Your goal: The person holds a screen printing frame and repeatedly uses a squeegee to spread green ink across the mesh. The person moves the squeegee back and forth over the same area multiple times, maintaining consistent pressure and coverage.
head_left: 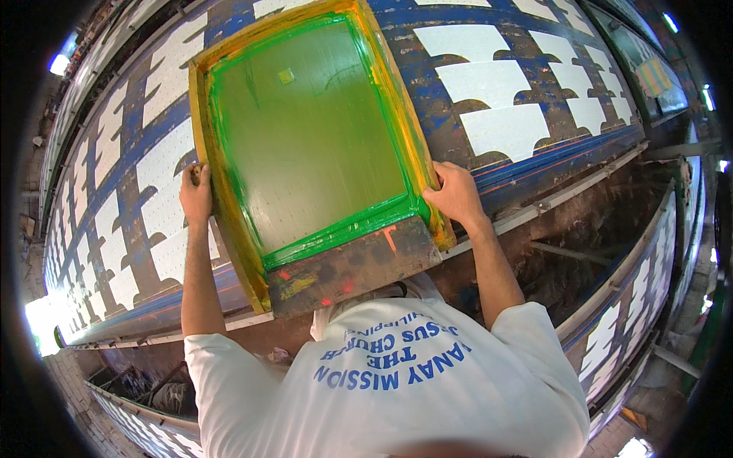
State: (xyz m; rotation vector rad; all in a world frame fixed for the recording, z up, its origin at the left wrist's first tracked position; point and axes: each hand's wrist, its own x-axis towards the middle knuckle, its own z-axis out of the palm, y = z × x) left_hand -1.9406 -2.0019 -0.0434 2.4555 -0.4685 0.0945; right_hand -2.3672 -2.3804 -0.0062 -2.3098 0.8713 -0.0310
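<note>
Between my hands lies a screen-printing frame (422, 145), tilted a little to the left, with yellow-stained wooden sides. Its olive-green mesh (313, 137) is edged with bright green, and a dark paint-stained board (355, 267) spans the end nearest my body. My left hand (196, 197) is closed at the frame's left side, its fingertips curled and partly hidden. On the right side rail, my right hand (456, 192) grips with the thumb over the edge; its other fingers are mostly out of sight. White cut fabric pieces (504, 130) lie flat on the long blue-and-brown table (427, 99) around the frame.
Rows of similar white pieces (164, 195) run along the table to the left. A metal rail (557, 187) follows the near table edge. Behind me, another table (637, 305) carries more white pieces. A striped cloth (654, 78) sits at the far right.
</note>
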